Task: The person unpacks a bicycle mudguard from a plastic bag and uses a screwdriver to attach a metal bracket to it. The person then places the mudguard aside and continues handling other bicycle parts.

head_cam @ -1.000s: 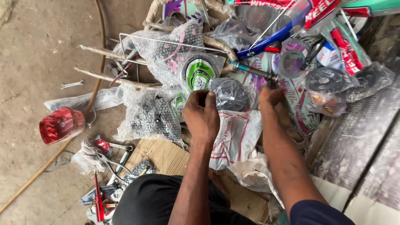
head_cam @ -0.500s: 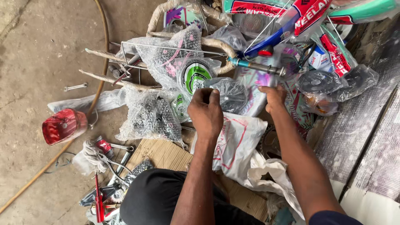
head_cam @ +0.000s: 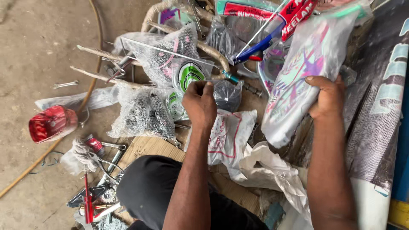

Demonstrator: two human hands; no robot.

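Change since earlier: the right hand (head_cam: 327,99) has left the small dark bag and moved out to the right, where it now lifts a large plastic-wrapped part (head_cam: 304,72); the left hand (head_cam: 199,102) has stayed at the middle of the pile.
Left hand: closed, fingertips pinching the clear neck of the small dark bag (head_cam: 228,94), which lies on the heap just right of the knuckles.
Right hand: closed over the right edge of the large plastic-wrapped part, thumb on the front, holding it tilted, its lower end over the white printed bag (head_cam: 228,136).
Where the things are: both bags sit in the heap of packed parts on the floor, ahead of the person's knee (head_cam: 149,187); the large one is raised, the small one rests among the others.
Nearby: a mesh-like bag of small metal parts (head_cam: 142,113) left of the left hand, a round green and white label (head_cam: 189,76) above it, a red lamp lens (head_cam: 52,123) and a loose spanner (head_cam: 64,84) on the concrete floor (head_cam: 34,42), hand tools (head_cam: 91,200) by the knee.
Step in hand: by the look of it, sorting through packed parts, one bag held open at the neck while another is pulled clear.
Next move calls for: a firm hold on the slippery wrap, and room to set the large part down without burying the small bag.
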